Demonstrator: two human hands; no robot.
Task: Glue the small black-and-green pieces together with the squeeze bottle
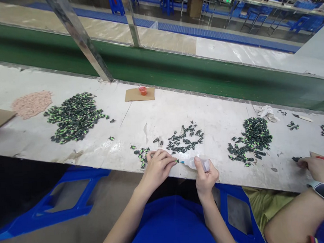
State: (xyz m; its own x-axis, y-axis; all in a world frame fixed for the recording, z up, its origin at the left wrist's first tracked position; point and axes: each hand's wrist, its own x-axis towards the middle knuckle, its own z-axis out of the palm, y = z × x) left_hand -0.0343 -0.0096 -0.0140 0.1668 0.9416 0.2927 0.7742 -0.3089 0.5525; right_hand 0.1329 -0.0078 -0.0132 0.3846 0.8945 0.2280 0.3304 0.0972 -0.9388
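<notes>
Near the table's front edge my left hand point(160, 164) pinches a small black-and-green part point(177, 161) between its fingertips. Wrapped in my right hand point(206, 176) is a translucent squeeze bottle point(192, 163), lying nearly level. Its blue tip point(182, 162) points left and meets or nearly meets the small part; I cannot tell which. Just past my hands, small dark parts point(184, 139) lie in a loose ring. Beside my left hand sits a small cluster of black-and-green parts point(142, 155).
Left stand a large heap of black-and-green parts point(76, 117) and a pink pile point(33, 104). A red cup point(142, 90) rests on cardboard point(130, 95) at the back. More dark parts point(256, 132) lie right, near a co-worker's hand point(323, 170). A metal post point(81, 40) rises behind.
</notes>
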